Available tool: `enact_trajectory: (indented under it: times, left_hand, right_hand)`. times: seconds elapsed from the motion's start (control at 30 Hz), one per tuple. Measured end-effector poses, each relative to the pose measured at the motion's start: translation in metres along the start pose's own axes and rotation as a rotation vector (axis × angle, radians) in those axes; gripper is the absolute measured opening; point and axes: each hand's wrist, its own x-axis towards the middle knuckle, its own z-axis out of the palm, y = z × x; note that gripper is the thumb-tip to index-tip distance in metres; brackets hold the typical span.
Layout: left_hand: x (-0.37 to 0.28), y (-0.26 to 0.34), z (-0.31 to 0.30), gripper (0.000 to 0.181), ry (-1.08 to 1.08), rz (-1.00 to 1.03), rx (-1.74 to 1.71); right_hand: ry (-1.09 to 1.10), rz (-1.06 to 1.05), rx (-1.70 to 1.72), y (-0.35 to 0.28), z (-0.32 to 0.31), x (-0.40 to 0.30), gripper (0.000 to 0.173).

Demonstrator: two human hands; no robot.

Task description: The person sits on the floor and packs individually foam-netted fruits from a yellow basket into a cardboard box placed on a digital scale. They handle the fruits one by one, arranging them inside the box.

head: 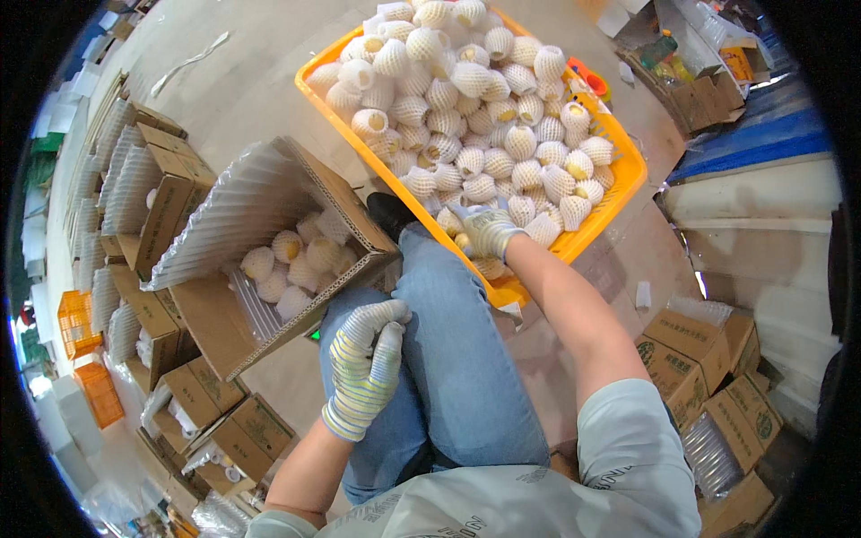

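Observation:
My right hand, in a striped knit glove, reaches into the near end of a yellow plastic crate. The crate is heaped with yellowish round fruit in white foam net sleeves. My fingers touch the sleeved fruit there, but their tips are partly hidden, so a hold cannot be made out. Above my thighs, my left hand is curled in a matching glove, with nothing visible in it. Left of my knees, an opened cardboard box tilts towards me, with several sleeved fruits inside and bubble-column wrap lining it.
Cardboard boxes with air-column wrap line the left side, near orange crates. More boxes stack at the lower right. A carton holding bottles stands at the upper right. A white strip lies on the floor.

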Motion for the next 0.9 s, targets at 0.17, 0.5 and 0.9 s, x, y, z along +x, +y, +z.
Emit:
enact_trajectory:
  times: [0.17, 0.5, 0.9]
  left_hand:
    - [-0.005, 0.001, -0.006, 0.020, 0.034, -0.060, -0.135]
    - [0.014, 0.032, 0.011, 0.044, -0.185, -0.027, -0.285]
    - [-0.025, 0.044, -0.028, 0.040, -0.316, -0.333, -1.072]
  right_hand:
    - [0.378, -0.036, 0.360, 0.010, -0.008, -0.035, 0.087]
    - [0.300, -0.536, 2.125, -0.100, -0.061, -0.194, 0.077]
    - [-0.078, -0.756, 1.961, -0.151, -0.080, -0.206, 0.101]
